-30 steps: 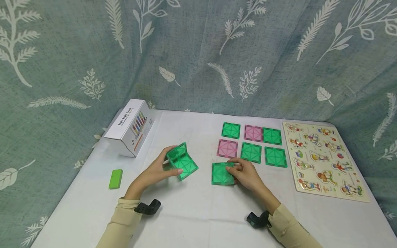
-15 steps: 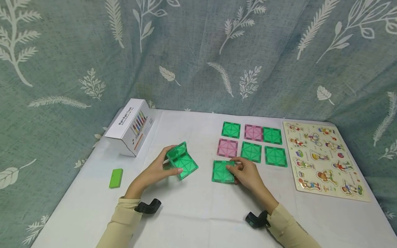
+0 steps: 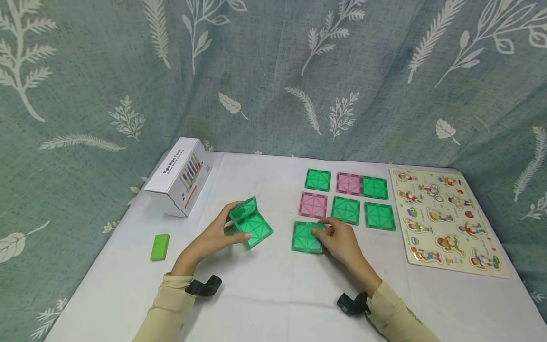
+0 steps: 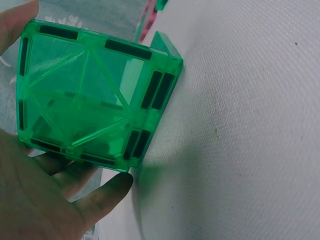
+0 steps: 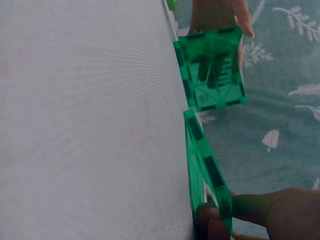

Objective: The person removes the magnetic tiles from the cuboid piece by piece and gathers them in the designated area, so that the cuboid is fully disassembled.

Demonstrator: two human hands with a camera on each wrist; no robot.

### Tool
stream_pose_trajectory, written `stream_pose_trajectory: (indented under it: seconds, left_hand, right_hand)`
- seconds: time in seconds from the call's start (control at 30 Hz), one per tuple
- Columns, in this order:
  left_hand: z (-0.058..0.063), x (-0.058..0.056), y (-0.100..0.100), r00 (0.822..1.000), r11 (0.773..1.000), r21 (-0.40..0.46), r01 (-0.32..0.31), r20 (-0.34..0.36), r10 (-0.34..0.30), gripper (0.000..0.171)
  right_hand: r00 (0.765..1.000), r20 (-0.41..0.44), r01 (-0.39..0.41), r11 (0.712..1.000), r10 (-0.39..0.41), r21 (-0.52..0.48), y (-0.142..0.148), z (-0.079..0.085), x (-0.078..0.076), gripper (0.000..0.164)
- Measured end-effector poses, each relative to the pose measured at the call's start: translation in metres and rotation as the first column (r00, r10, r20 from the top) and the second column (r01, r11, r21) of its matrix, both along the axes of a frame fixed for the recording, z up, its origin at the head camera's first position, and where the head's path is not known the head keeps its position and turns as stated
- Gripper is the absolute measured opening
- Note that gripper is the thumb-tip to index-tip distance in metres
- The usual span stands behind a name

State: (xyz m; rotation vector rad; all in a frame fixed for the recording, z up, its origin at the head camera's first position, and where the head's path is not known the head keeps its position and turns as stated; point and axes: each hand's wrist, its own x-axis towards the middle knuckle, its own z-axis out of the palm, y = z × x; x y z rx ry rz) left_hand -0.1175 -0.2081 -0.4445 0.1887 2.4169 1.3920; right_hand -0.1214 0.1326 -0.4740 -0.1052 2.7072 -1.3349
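My left hand (image 3: 209, 241) grips a pair of clear green square magnetic tiles (image 3: 256, 227), joined along one edge at an angle, one upright and one lower. The left wrist view shows the thumb and fingers at the borders of the upright tile (image 4: 75, 95). To the right, my right hand (image 3: 343, 241) pinches another green magnetic tile (image 3: 304, 236) by its right side, thumb on top and fingers beneath. From the right wrist, this tile (image 5: 211, 167) looks tilted, with a second green face below; whether that is a separate tile I cannot tell. A gap separates the two hands' tiles.
Several green tiles (image 3: 345, 210) and pink tiles (image 3: 313, 204) lie flat beyond my right hand. A wooden picture puzzle board (image 3: 444, 223) is at the right. At the left are a white box (image 3: 177, 173) and a green block (image 3: 159, 247).
The tile in my right hand has shifted slightly away from me and its tilt has changed a little. My left hand and its joined tiles have stayed in place.
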Motion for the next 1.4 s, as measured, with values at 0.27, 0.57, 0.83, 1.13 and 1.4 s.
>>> stream_pose_trajectory:
  seconds: [0.27,0.57,0.83,1.13,1.4]
  left_hand:
    - [0.000,0.001,0.000,1.000,1.000,0.007,0.004,0.001,-0.004,0.091]
    - [0.001,0.001,0.000,1.000,1.000,0.009,0.000,0.001,0.000,0.092]
    - [0.000,0.003,-0.002,1.000,1.000,0.016,0.018,-0.009,-0.018,0.091]
    - [0.000,0.002,-0.011,0.996,0.996,0.019,0.090,-0.023,-0.089,0.094]
    - [0.001,0.003,-0.017,0.992,0.991,0.043,0.125,-0.019,-0.124,0.105]
  right_hand:
    - [0.999,-0.028,-0.018,0.999,0.019,0.037,-0.001,-0.001,0.000,0.040]
    - [0.991,-0.121,-0.037,0.990,0.053,0.136,-0.004,0.001,0.002,0.034]
    - [0.987,-0.148,-0.040,0.987,0.063,0.156,-0.004,-0.001,0.003,0.032]
    - [0.987,-0.146,-0.038,0.984,0.064,0.173,-0.006,-0.004,0.003,0.025]
    - [0.987,-0.146,-0.033,0.984,0.059,0.174,-0.006,-0.002,0.004,0.026]
